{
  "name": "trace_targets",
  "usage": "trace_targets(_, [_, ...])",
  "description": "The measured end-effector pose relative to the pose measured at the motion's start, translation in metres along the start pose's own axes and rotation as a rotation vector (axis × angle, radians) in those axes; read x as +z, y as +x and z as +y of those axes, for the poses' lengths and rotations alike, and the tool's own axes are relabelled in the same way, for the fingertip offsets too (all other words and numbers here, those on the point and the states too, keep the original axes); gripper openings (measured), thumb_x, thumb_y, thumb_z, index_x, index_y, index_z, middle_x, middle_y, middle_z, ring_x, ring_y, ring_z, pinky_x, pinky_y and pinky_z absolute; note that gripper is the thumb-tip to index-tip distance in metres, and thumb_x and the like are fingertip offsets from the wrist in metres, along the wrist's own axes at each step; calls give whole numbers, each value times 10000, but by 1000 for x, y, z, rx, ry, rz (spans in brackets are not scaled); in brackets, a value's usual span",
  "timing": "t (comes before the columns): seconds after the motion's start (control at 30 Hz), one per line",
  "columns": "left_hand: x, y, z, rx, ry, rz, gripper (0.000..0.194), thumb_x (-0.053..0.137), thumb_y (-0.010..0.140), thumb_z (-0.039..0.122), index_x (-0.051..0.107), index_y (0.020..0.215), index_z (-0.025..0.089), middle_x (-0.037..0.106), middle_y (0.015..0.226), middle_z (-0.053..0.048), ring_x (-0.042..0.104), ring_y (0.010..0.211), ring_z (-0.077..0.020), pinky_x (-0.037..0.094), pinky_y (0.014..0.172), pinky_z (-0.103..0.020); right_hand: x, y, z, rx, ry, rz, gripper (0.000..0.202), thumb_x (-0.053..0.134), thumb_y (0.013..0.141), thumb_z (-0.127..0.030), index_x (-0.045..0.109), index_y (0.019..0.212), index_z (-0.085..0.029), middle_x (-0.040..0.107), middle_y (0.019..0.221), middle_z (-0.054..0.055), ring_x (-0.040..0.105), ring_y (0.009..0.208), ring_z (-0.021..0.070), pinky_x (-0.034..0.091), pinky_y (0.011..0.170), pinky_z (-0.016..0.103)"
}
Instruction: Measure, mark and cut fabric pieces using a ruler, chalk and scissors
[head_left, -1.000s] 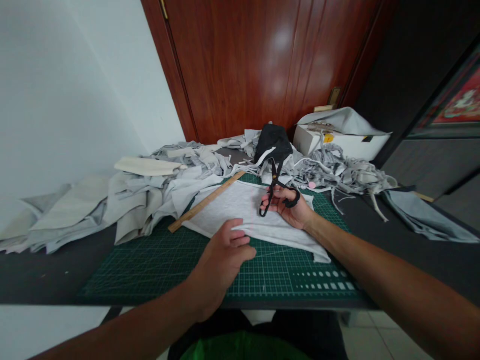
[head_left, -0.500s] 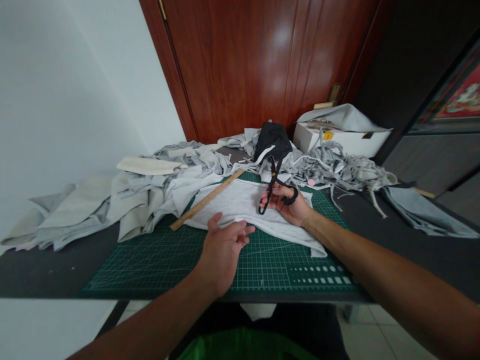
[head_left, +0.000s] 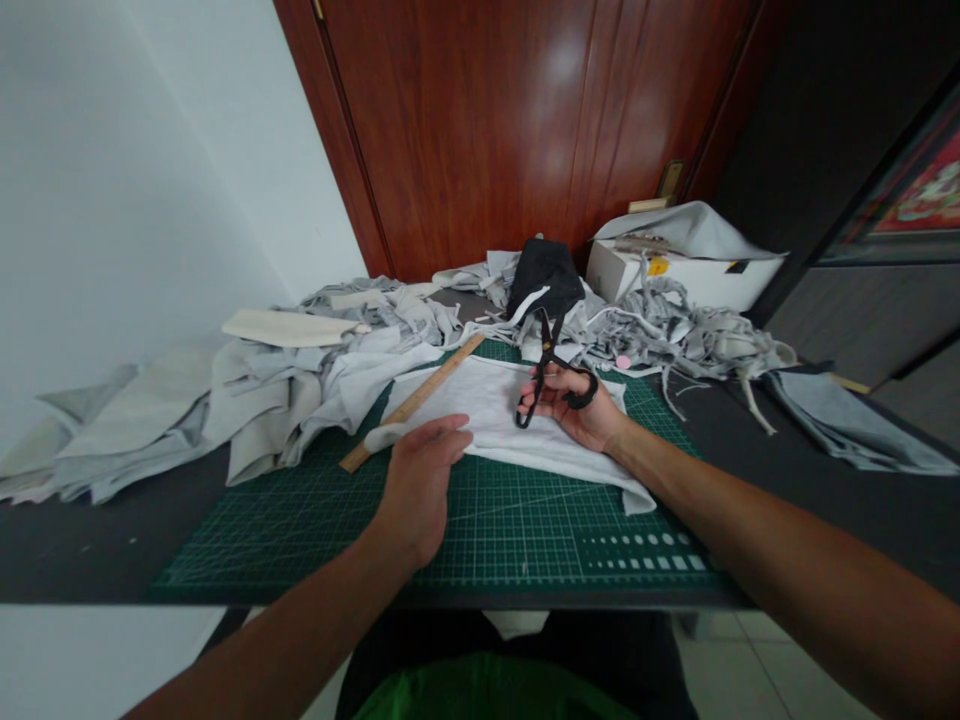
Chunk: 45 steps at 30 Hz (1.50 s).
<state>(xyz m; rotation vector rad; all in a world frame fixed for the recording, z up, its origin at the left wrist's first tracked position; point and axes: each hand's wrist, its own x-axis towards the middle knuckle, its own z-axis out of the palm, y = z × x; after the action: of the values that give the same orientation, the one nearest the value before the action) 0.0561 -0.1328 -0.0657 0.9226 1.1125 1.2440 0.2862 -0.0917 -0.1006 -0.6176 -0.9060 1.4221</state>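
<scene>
Pinching the near-left edge of the flat light-grey knit fabric piece (head_left: 487, 415), the left hand (head_left: 416, 480) is closing thumb and fingers on it; the right hand (head_left: 577, 410) is gripping the black-handled metal scissors (head_left: 551, 375), blades pointing away, over the fabric's far side. Fabric's lying on the green gridded cutting mat (head_left: 315, 520), w/ a long wooden ruler (head_left: 416, 400) along its left edge. Looks light, soft & floppy; best held at an edge. The dark counter (head_left: 90, 545) is carrying grey offcuts (head_left: 277, 390); a red-brown wooden door (head_left: 525, 120) is standing behind.
</scene>
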Motion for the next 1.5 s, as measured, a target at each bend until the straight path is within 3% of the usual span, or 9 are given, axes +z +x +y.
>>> trace_targets(0.2, [7,5,-2,-117,-165,-109,501,896,511,196,663,955,205,691,776,8,659,705,-159,514,709,-306,1,0,-1,5,-5,-2,153,719,770,-188,708,921,-168,798,831,80,744,734,228,664,777,432])
trace_targets(0.4, [16,3,-1,-123,11,-170,277,814,576,164,660,806,158,649,681,3,631,604,-121,489,630,-247,1,-1,-1,6,-14,11,156,713,779,-187,711,934,-166,804,849,81,741,743,215,661,787,406])
trace_targets(0.57, [18,2,-1,-97,52,-125,357,672,473,12,679,795,167,589,674,39,583,633,-118,559,664,-283,1,0,-1,8,-16,16,165,729,769,-198,704,929,-166,800,840,84,737,731,218,661,789,416])
trace_targets(0.7, [19,2,-1,-114,17,-135,218,780,561,173,614,702,164,597,732,2,618,728,-165,605,679,-345,2,-1,-1,7,-15,19,173,732,764,-195,714,933,-162,800,842,87,736,730,215,663,788,413])
trace_targets(0.77, [19,1,-2,-122,3,-134,326,852,558,234,556,681,176,601,732,0,635,751,-178,602,678,-342,2,-1,-1,3,-15,20,154,727,766,-192,719,919,-169,801,839,81,733,727,213,665,790,421])
trace_targets(0.9, [15,1,-5,-135,10,-154,498,916,471,176,511,760,201,596,712,25,645,747,-180,576,692,-328,3,-2,-1,-2,-18,25,137,722,765,-186,718,901,-175,801,828,74,730,723,216,666,790,438])
trace_targets(1.23, [0,2,0,-238,70,-401,516,900,504,149,635,946,186,644,720,17,631,730,-163,500,763,-324,3,-2,-2,-9,-33,36,166,732,769,-203,710,931,-175,795,834,74,730,737,221,661,788,436])
trace_targets(1.37, [1,2,-5,-205,88,-437,566,894,509,124,675,1026,193,552,606,75,531,596,-115,420,654,-268,5,-3,-2,-28,-53,44,160,733,776,-206,701,933,-197,791,844,53,723,744,213,653,767,415])
trace_targets(1.5, [11,10,-5,-137,24,-470,664,915,524,104,655,1128,199,658,716,39,604,669,-138,445,688,-266,11,-2,-18,-61,-99,37,286,761,745,-171,711,1025,-206,777,904,42,713,801,221,639,780,410])
